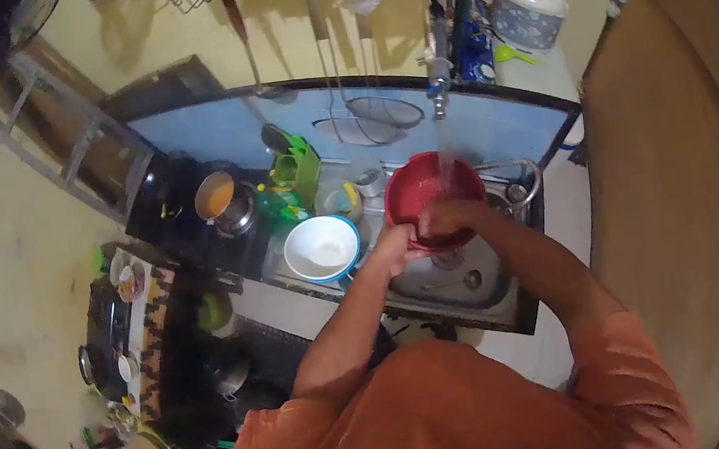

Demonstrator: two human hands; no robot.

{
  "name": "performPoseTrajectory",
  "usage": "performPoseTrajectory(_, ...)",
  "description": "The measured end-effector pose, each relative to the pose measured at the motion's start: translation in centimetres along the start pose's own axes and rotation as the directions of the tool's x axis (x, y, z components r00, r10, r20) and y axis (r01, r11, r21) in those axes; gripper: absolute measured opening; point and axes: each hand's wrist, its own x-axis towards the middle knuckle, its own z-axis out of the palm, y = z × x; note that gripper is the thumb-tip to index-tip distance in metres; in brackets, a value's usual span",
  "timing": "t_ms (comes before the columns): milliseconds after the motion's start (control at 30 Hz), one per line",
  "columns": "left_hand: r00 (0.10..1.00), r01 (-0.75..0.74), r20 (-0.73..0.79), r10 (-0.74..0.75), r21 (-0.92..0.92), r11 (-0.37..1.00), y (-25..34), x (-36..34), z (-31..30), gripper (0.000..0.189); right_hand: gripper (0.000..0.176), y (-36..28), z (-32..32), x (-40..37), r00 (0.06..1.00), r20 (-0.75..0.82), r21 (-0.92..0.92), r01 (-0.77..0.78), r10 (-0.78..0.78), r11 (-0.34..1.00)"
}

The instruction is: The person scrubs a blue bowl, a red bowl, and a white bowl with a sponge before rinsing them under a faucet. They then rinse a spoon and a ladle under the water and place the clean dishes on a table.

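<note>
A red plastic basin [404, 183] is held tilted over the sink [409, 284], under the tap [440, 89], with water running into it. My left hand [398, 251] is closed on the near left rim of the basin. Inside the basin is my right hand [444, 220], its fingers low against the wall and smeared by motion. A ladle [472, 279] lies in the sink below the basin. Beside my left forearm stands a white bowl [322, 246] with a blue one under it.
Green bottles [283, 206] and a green utensil holder [305, 166] stand behind the white bowl. Farther left, a pot with orange contents [216, 196] sits on the stove. Strainers [385, 111] hang on the wall. A rice cooker-like container [529, 12] stands at the back right.
</note>
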Motion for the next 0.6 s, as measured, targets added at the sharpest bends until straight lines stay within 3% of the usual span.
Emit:
performPoseTrajectory(100, 0.999, 0.024, -0.046, -0.024, 0.001, 1.0, -1.0, 0.2, 0.3, 0.041, 0.026, 5.6, 2.2, 0.9, 0.983, -0.08, -0.157, 0.15, -0.164, 0.976)
performPoseTrajectory(133, 0.985, -0.121, -0.125, 0.118, -0.019, 0.992, 0.0, -1.6, 2.3, 0.05, 0.028, 6.5, 2.7, 1.8, 0.97, -0.104, -0.214, 0.193, -0.219, 0.958)
performPoseTrajectory(167, 0.968, -0.196, -0.167, 0.188, -0.028, 0.98, -0.1, -1.6, 2.6, 0.055, 0.026, 6.5, 3.4, 2.4, 0.931, -0.362, 0.237, 0.045, 0.045, 0.97)
performPoseTrajectory(200, 0.944, -0.27, -0.208, 0.258, -0.031, 0.962, -0.1, -1.4, 3.0, 0.059, 0.025, 5.6, 3.3, 2.1, 0.884, -0.414, 0.457, -0.002, 0.215, 0.89)
performPoseTrajectory(233, 0.852, -0.432, -0.2, 0.483, 0.251, 0.866, -1.2, 0.7, 1.6, 0.069, 0.025, 4.7, 3.3, 1.8, 0.808, -0.453, 0.654, 0.014, 0.377, 0.757)
performPoseTrajectory(267, 0.728, -0.536, -0.127, 0.674, 0.509, 0.674, -2.1, 2.1, 0.5, 0.081, 0.026, 2.1, 2.1, 0.1, 0.832, -0.293, 0.956, 0.271, 0.472, 0.115)
performPoseTrajectory(300, 0.723, -0.541, -0.13, 0.678, 0.504, 0.673, -2.4, 2.6, 0.0, 0.081, 0.028, 0.1, 1.3, -1.3, 0.893, -0.117, 0.714, 0.379, 0.434, -0.589)
performPoseTrajectory(333, 0.639, -0.483, -0.05, 0.767, 0.75, 0.451, -2.8, 2.8, -0.6, 0.086, 0.028, -1.0, 1.5, -1.8, 0.895, -0.117, 0.722, 0.375, 0.431, -0.582)
performPoseTrajectory(400, 0.572, -0.359, 0.049, 0.819, 0.912, 0.197, -3.1, 2.3, -0.7, 0.091, 0.04, -2.4, 2.7, -2.7, 0.797, -0.064, 0.364, 0.579, 0.601, -0.73)
performPoseTrajectory(467, 0.739, -0.201, 0.138, 0.66, 0.979, 0.02, -2.4, 0.3, 0.3, 0.096, 0.04, -1.1, 4.9, -2.2, 0.778, -0.019, 0.363, 0.59, 0.628, -0.721)
performPoseTrajectory(500, 0.738, -0.209, 0.147, 0.659, 0.978, 0.015, -2.4, -0.2, 0.8, 0.096, 0.041, -0.8, 4.9, -2.3, 0.754, 0.013, 0.363, 0.608, 0.656, -0.706)
performPoseTrajectory(533, 0.69, -0.265, 0.254, 0.678, 0.96, -0.09, -2.6, -0.7, 1.4, 0.09, 0.041, -0.5, 4.9, -2.7, 0.749, 0.01, 0.362, 0.615, 0.663, -0.701)
performPoseTrajectory(567, 0.636, -0.314, 0.357, 0.684, 0.93, -0.194, -2.7, -1.1, 1.9, 0.084, 0.04, -0.2, 4.9, -3.0, 0.718, 0.018, 0.446, 0.617, 0.696, -0.649)
performPoseTrajectory(600, 0.637, -0.32, 0.362, 0.681, 0.927, -0.194, -2.4, -1.7, 2.3, 0.084, 0.041, -0.3, 5.0, -3.4, 0.686, 0.027, 0.525, 0.609, 0.727, -0.594)
